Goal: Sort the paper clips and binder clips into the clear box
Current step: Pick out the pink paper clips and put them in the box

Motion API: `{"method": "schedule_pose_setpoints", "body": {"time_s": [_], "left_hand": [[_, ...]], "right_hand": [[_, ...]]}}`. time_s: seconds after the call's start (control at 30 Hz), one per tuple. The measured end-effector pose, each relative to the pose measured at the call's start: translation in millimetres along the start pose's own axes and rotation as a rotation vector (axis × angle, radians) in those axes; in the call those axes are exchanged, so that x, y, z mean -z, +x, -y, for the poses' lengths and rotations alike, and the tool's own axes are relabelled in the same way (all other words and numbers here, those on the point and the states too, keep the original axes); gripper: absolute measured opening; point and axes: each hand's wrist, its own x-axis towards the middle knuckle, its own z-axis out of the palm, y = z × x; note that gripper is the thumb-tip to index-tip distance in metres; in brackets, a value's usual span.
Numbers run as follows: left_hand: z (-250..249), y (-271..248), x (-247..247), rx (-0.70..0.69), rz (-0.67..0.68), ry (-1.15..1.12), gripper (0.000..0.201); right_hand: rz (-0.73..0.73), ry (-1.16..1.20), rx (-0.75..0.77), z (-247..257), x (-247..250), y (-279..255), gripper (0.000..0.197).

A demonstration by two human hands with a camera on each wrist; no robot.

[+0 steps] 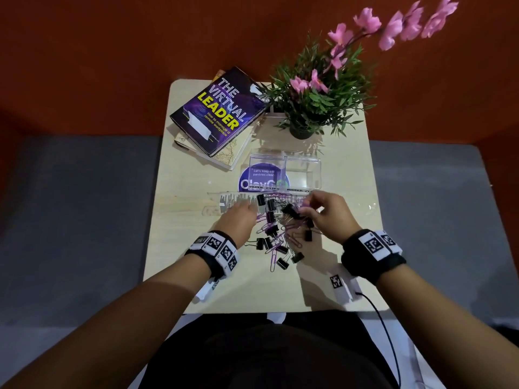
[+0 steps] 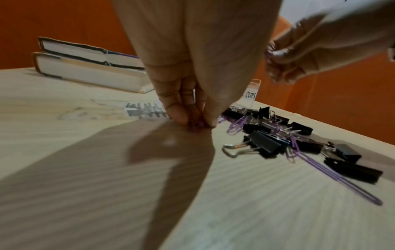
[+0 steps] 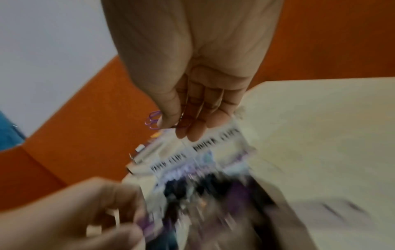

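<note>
A pile of black binder clips (image 1: 271,242) and purple paper clips (image 1: 292,238) lies in the middle of the pale table (image 1: 196,197). Behind it stands the clear box (image 1: 285,171) with two labelled compartments. My left hand (image 1: 243,214) is at the pile's left edge, its fingertips (image 2: 210,121) pinching purple paper clips (image 2: 197,125) against the table. My right hand (image 1: 323,209) is raised over the pile's right side near the box front and pinches purple paper clips (image 3: 152,121) between thumb and fingers.
Two stacked books (image 1: 219,113) lie at the back left of the table. A potted plant (image 1: 309,102) with pink flowers stands at the back right. The box's clear lid (image 1: 224,204) lies flat under my left fingers.
</note>
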Motion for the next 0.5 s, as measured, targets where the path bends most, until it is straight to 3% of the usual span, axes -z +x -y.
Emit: {"method": "schedule_pose_setpoints", "body": {"time_s": [0.1, 0.2, 0.3, 0.37, 0.43, 0.5], "left_hand": [[2, -1, 13, 0.036, 0.028, -0.108, 0.022], [2, -1, 37, 0.126, 0.031, -0.333, 0.013], [1, 5, 68, 0.137, -0.063, -0.509, 0.011], [-1, 19, 89, 0.130, -0.164, -0.537, 0.008], [-2, 36, 103, 0.123, -0.253, -0.518, 0.008], [-6, 52, 106, 0.122, -0.256, -0.485, 0.010]], "right_hand": [[-0.060, -0.002, 0.086, 34, 5, 25, 0.016], [-0.086, -0.147, 0.117, 60, -1, 52, 0.013], [-0.018, -0.274, 0.065, 70, -10, 69, 0.007], [-0.005, -0.300, 0.076, 68, -12, 69, 0.017], [-0.069, -0.255, 0.115, 61, -7, 61, 0.023], [-0.181, -0.200, 0.124, 47, 2, 47, 0.017]]}}
